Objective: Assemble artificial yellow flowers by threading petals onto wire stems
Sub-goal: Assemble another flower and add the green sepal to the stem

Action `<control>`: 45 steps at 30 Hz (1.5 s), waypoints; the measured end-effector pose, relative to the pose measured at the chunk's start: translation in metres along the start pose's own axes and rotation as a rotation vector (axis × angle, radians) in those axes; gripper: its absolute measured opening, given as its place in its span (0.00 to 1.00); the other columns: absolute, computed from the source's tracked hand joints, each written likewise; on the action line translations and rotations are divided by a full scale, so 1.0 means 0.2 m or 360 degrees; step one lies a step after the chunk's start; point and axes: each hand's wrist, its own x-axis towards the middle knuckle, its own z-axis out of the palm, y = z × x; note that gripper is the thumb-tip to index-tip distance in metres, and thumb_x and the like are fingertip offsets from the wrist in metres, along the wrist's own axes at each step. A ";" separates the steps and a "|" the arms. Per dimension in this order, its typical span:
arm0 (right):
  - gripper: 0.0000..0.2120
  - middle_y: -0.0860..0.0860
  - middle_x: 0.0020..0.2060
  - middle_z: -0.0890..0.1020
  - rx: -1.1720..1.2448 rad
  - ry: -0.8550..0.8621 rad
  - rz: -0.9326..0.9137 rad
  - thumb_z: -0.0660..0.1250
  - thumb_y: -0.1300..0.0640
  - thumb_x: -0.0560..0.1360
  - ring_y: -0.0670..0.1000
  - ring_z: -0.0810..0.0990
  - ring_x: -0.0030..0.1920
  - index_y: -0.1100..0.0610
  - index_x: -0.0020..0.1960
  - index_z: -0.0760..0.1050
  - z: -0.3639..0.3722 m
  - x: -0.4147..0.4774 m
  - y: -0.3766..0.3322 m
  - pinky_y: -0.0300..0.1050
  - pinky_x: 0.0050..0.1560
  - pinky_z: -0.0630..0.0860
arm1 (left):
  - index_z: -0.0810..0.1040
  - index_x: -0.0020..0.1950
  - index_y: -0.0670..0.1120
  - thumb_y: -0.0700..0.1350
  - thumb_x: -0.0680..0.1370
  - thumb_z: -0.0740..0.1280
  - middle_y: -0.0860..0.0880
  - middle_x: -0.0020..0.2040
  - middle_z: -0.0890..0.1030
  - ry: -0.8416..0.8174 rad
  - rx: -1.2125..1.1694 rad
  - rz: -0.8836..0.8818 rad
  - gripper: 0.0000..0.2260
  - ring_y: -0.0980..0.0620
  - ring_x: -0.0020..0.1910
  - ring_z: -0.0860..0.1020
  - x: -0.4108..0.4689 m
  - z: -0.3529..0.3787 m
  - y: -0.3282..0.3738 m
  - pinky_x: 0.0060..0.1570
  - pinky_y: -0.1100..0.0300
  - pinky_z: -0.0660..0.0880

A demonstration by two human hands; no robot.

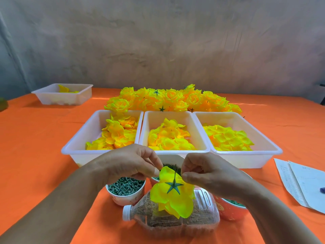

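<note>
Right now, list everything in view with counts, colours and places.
White plastic trays of yellow fabric petals: three, in a row, centre.
White plastic tray with yellow petals: one, far left.
Finished yellow flowers: a pile, behind those trays.
White paper cups of green pieces: two, near centre.
Red bowl: one, near right.
Clear plastic bottle, white cap: one, lying on its side.
White paper sheets: overlapping, right edge.
Orange tablecloth: one, covers table.
Half-built yellow flower with green star: one, between the hands.
Left hand, right hand: each pinches the flower.

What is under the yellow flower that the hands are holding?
A clear plastic bottle lies on its side under the flower, with brownish grains inside. The flower covers its upper middle, which cannot be seen.
</note>
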 end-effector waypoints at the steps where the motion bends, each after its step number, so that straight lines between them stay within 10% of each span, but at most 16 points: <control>1: 0.05 0.44 0.32 0.77 -0.0003 0.0002 -0.0018 0.69 0.60 0.73 0.41 0.73 0.34 0.53 0.40 0.77 0.01 -0.01 -0.01 0.39 0.39 0.71 | 0.83 0.45 0.47 0.44 0.62 0.74 0.49 0.38 0.81 0.0003 0.0006 -0.0009 0.12 0.55 0.38 0.80 -0.01 0.01 -0.01 0.45 0.59 0.78; 19: 0.03 0.45 0.33 0.79 -0.0699 0.0128 -0.0132 0.69 0.50 0.70 0.45 0.74 0.36 0.47 0.39 0.76 0.14 0.05 -0.02 0.41 0.35 0.70 | 0.79 0.50 0.55 0.37 0.72 0.66 0.52 0.50 0.79 0.0879 0.0718 0.0275 0.14 0.55 0.47 0.78 0.15 0.05 -0.14 0.49 0.59 0.76; 35: 0.01 0.44 0.35 0.84 -0.0526 0.0262 -0.0178 0.72 0.54 0.71 0.41 0.80 0.37 0.50 0.40 0.82 -0.06 0.03 -0.26 0.39 0.39 0.76 | 0.74 0.69 0.53 0.47 0.76 0.68 0.46 0.65 0.70 0.0742 0.1022 -0.0060 0.20 0.46 0.64 0.73 0.22 0.04 -0.19 0.62 0.52 0.71; 40: 0.03 0.47 0.29 0.80 0.0294 0.0427 -0.0392 0.73 0.58 0.70 0.45 0.75 0.30 0.54 0.37 0.82 -0.29 0.06 -0.39 0.40 0.31 0.73 | 0.78 0.59 0.42 0.42 0.75 0.66 0.40 0.60 0.75 0.0848 0.0924 -0.0045 0.13 0.44 0.59 0.76 0.20 0.03 -0.16 0.55 0.48 0.74; 45: 0.03 0.54 0.32 0.79 0.1582 0.0335 -0.0257 0.71 0.58 0.65 0.48 0.76 0.30 0.56 0.38 0.80 -0.28 0.15 -0.26 0.40 0.32 0.74 | 0.82 0.53 0.54 0.46 0.74 0.73 0.50 0.54 0.81 0.0640 -0.0272 0.0317 0.08 0.49 0.51 0.82 0.12 0.02 0.01 0.49 0.52 0.81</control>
